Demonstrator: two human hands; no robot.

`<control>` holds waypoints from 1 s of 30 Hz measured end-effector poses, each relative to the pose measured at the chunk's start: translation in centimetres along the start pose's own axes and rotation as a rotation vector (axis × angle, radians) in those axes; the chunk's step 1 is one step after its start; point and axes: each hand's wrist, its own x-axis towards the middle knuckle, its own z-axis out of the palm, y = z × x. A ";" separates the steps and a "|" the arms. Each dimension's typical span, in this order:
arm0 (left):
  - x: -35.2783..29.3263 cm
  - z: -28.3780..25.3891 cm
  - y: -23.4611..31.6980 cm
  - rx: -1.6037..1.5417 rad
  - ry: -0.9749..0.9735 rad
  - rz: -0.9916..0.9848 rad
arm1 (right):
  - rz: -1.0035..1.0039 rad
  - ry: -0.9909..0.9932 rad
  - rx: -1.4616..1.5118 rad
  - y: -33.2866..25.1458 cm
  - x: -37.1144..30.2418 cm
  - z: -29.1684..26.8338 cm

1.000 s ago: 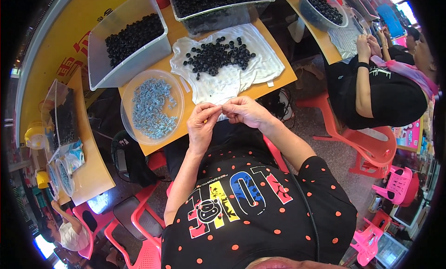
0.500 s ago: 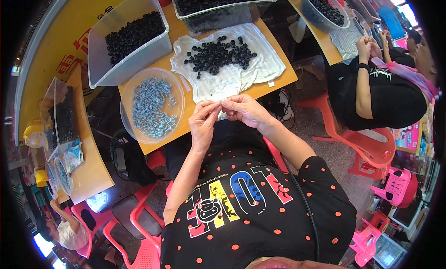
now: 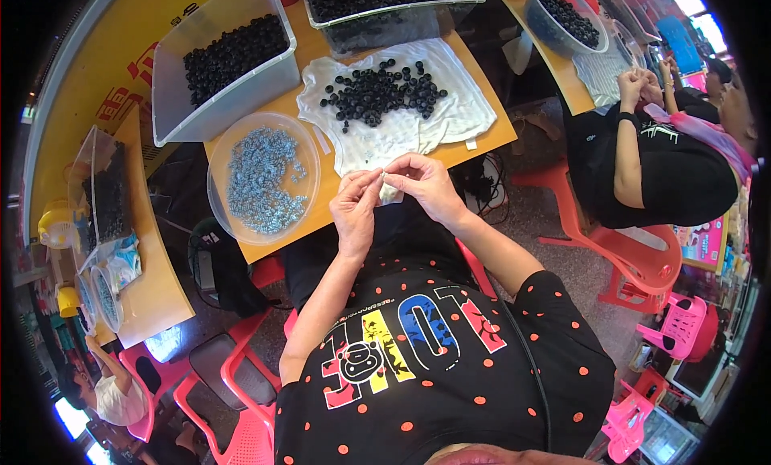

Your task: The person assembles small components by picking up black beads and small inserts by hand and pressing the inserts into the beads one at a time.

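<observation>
My left hand [image 3: 357, 212] and my right hand [image 3: 423, 188] meet at the table's front edge, over the near end of a white cloth [image 3: 458, 104]. Both hands are closed in a pinch, fingertips almost touching. Whatever sits between them is too small to make out. Beyond them, a loose pile of small black ring-shaped parts [image 3: 381, 95] lies on the cloth. To the left of my left hand stands a round clear tub [image 3: 218, 216] holding many small pale-blue coil-like pieces [image 3: 261, 180].
Two clear bins, one at the back left [image 3: 181, 116] and one at the back [image 3: 385, 39], hold more black parts. At the right, a co-worker [image 3: 658, 160] sits by another table [image 3: 554, 51]. A red chair [image 3: 610, 248] stands behind that person. Another table [image 3: 152, 280] is at the left.
My hands stay pinched together at nearly the same spot, with the right fingers shifted slightly upward. The view has moved a little. Nothing on the table has visibly changed.
</observation>
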 end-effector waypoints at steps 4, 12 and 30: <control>0.3 -0.1 -0.5 -0.118 0.020 -0.054 | -0.083 0.069 -0.080 -0.3 0.2 0.5; 0.3 -0.4 -0.4 0.026 -0.023 -0.005 | 0.143 -0.067 0.104 0.2 0.5 -1.0; 4.8 0.5 1.0 0.638 -0.129 0.173 | -0.297 0.238 -0.099 -2.1 1.4 -3.0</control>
